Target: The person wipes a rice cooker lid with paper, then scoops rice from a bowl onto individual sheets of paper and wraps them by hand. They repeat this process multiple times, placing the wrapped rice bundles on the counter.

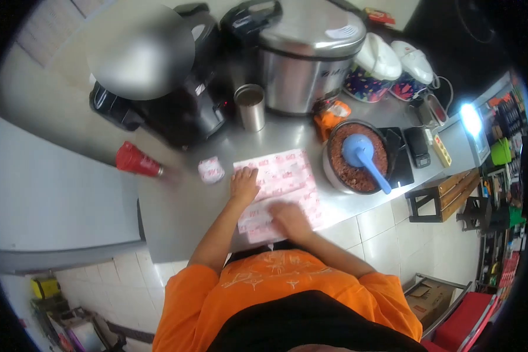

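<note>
Sheets of white wrapping paper with red print [281, 167] lie on the steel counter in front of me, folded or overlapping toward my body. My left hand [244, 186] rests on the paper's left side with its fingers lying on the surface. Over the lower part of the paper is my right hand [291, 222], smeared by motion, so its fingers cannot be made out. A small wrapped packet [211, 169] in similar paper sits to the left. On the right stands a pot of reddish-brown rice [340, 158] with a blue rice paddle [365, 157] lying on top.
Behind the paper stand a steel cup [250, 108], a large steel rice cooker [299, 73] and a black appliance [202, 111]. A red bottle [138, 159] lies at the left. An orange bag [332, 116] and a black scale-like device [416, 146] are near the pot.
</note>
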`<action>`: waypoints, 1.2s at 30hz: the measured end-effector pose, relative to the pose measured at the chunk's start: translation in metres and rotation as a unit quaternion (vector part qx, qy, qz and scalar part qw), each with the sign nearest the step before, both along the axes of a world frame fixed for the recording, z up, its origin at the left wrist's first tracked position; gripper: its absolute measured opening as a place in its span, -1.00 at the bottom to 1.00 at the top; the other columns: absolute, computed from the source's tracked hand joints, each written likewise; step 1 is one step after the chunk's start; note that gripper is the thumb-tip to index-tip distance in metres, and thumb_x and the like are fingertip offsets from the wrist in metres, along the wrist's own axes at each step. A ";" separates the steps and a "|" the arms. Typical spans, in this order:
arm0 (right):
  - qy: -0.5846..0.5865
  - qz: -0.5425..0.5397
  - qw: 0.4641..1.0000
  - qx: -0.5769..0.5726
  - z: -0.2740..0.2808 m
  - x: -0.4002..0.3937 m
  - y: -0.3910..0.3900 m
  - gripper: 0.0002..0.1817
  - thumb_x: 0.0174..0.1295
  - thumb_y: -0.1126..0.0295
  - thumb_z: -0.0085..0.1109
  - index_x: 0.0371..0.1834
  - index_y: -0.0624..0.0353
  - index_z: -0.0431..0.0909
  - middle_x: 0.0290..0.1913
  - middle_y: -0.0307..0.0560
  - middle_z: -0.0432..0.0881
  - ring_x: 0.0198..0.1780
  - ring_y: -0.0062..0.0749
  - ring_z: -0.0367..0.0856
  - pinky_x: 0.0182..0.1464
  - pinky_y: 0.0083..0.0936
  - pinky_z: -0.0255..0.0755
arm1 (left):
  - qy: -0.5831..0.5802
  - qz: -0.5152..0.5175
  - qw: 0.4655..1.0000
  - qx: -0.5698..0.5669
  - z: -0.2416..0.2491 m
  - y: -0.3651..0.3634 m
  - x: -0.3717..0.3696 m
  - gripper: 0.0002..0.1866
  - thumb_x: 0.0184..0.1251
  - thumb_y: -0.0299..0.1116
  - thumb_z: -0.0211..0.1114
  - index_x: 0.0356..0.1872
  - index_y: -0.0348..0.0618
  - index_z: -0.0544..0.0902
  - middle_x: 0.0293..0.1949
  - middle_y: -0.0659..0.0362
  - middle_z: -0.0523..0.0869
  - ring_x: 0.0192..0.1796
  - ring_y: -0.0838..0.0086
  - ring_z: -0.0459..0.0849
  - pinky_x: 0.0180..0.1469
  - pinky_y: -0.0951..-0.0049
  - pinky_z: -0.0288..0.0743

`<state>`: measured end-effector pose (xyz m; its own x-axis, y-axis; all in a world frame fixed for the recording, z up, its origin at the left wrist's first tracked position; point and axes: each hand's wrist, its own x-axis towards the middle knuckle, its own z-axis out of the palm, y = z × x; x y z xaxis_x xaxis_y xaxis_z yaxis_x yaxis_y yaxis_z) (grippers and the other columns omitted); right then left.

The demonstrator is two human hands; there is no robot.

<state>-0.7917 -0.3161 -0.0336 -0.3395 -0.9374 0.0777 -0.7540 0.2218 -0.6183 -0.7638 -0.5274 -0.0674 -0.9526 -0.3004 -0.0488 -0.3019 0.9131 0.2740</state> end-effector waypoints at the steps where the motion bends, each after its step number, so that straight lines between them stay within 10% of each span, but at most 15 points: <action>1: 0.028 -0.006 0.998 -0.055 -0.008 0.014 -0.001 -0.60 0.11 0.45 0.06 0.07 0.23 0.42 0.12 0.10 0.47 0.17 -0.03 0.39 0.22 -0.13 0.20 | 0.069 -0.027 0.997 -0.019 -0.014 -0.005 -0.005 -0.60 0.04 -0.27 0.27 -0.03 -0.06 0.55 -0.02 0.05 0.58 0.06 0.19 0.52 0.17 0.17 0.26; 5: -0.147 -0.054 0.986 0.047 -0.007 0.020 -0.009 -0.59 0.35 0.34 -0.22 0.19 0.32 0.34 0.19 0.23 0.39 0.23 -0.01 0.33 0.35 -0.19 0.08 | -0.138 -0.127 0.978 -0.094 0.010 -0.008 -0.021 -0.70 0.09 -0.26 0.20 -0.13 -0.02 0.65 -0.15 0.05 0.66 -0.04 0.16 0.57 0.07 0.10 0.33; 6: -0.196 -0.055 0.979 0.011 -0.021 0.017 -0.011 -0.57 0.32 0.35 -0.18 0.20 0.34 0.34 0.20 0.23 0.38 0.24 -0.03 0.32 0.36 -0.21 0.08 | -0.005 -0.172 0.983 -0.068 0.004 -0.011 -0.012 -0.73 0.07 -0.31 0.21 -0.17 -0.04 0.67 -0.21 0.02 0.65 -0.10 0.14 0.57 0.02 0.09 0.36; 9: 0.169 -0.035 0.972 -0.161 -0.068 0.015 -0.005 -0.57 0.21 0.38 -0.06 0.14 0.34 0.37 0.13 0.19 0.40 0.18 -0.05 0.37 0.27 -0.28 0.21 | 0.136 -0.199 0.966 0.089 0.025 0.005 0.014 -0.91 0.07 -0.42 0.17 -0.47 -0.23 0.54 -0.36 -0.09 0.56 -0.24 -0.02 0.51 -0.14 0.01 0.37; 10: 0.225 -0.033 0.957 -0.181 -0.060 0.012 -0.007 -0.56 0.17 0.38 -0.01 0.11 0.34 0.38 0.08 0.17 0.42 0.15 -0.04 0.39 0.22 -0.30 0.25 | 0.026 -0.178 0.978 0.105 0.019 0.007 0.019 -0.89 0.09 -0.42 0.16 -0.52 -0.23 0.53 -0.36 -0.08 0.56 -0.24 0.00 0.52 -0.16 0.03 0.37; 16: -0.045 0.007 0.998 -0.053 -0.054 0.005 -0.001 -0.62 0.05 0.32 0.11 -0.08 0.29 0.40 -0.01 0.17 0.40 0.04 0.05 0.40 0.16 -0.18 0.26 | 0.135 -0.185 0.971 0.074 -0.003 0.044 0.067 -0.90 0.08 -0.46 0.19 -0.40 -0.27 0.58 -0.42 -0.05 0.58 -0.32 -0.01 0.56 -0.26 0.04 0.43; 20: 0.062 -0.045 0.981 -0.178 -0.067 0.005 0.014 -0.60 0.03 0.25 0.14 -0.11 0.27 0.43 -0.05 0.16 0.45 0.00 0.04 0.43 0.17 -0.14 0.24 | 0.169 -0.200 0.962 0.080 -0.054 0.030 0.076 -0.79 0.10 -0.45 0.20 -0.22 -0.24 0.59 -0.31 -0.08 0.60 -0.21 -0.02 0.57 -0.14 0.05 0.44; 22: 0.044 -0.072 0.994 0.068 -0.056 -0.003 0.028 -0.51 0.03 0.17 0.15 -0.02 0.26 0.46 -0.02 0.17 0.50 0.11 0.05 0.39 0.23 -0.09 0.17 | 0.182 -0.201 0.959 0.080 -0.054 0.033 0.080 -0.77 0.11 -0.46 0.18 -0.18 -0.25 0.58 -0.26 -0.09 0.60 -0.18 -0.03 0.56 -0.11 0.05 0.43; 27: 0.067 -0.189 0.959 0.202 -0.053 -0.016 0.048 -0.43 0.14 0.11 0.08 0.17 0.24 0.41 0.26 0.23 0.30 0.33 0.03 0.20 0.35 -0.13 0.04 | 0.171 -0.184 0.966 0.069 -0.050 0.039 0.085 -0.72 0.08 -0.47 0.18 -0.12 -0.24 0.58 -0.20 -0.10 0.58 -0.12 -0.01 0.54 -0.06 0.05 0.41; 29: 0.070 -0.332 0.935 -0.099 -0.056 -0.016 0.046 -0.35 0.13 0.18 0.08 0.31 0.19 0.26 0.38 0.18 0.16 0.43 0.00 0.07 0.42 -0.15 -0.06 | 0.256 -0.272 0.927 0.033 -0.070 0.027 0.081 -0.66 0.03 -0.45 0.22 -0.10 -0.23 0.59 -0.19 -0.10 0.56 -0.11 0.01 0.52 -0.06 0.07 0.41; 36: 0.182 0.030 0.983 -0.006 -0.067 0.018 0.016 -0.35 0.20 0.29 -0.01 0.38 0.15 0.11 0.42 0.09 0.12 0.43 -0.08 0.09 0.43 -0.13 -0.07 | 0.245 -0.195 0.949 0.021 -0.056 0.044 0.107 -0.56 -0.04 -0.38 0.28 -0.03 -0.21 0.58 -0.16 -0.09 0.52 -0.09 0.02 0.50 -0.03 0.09 0.39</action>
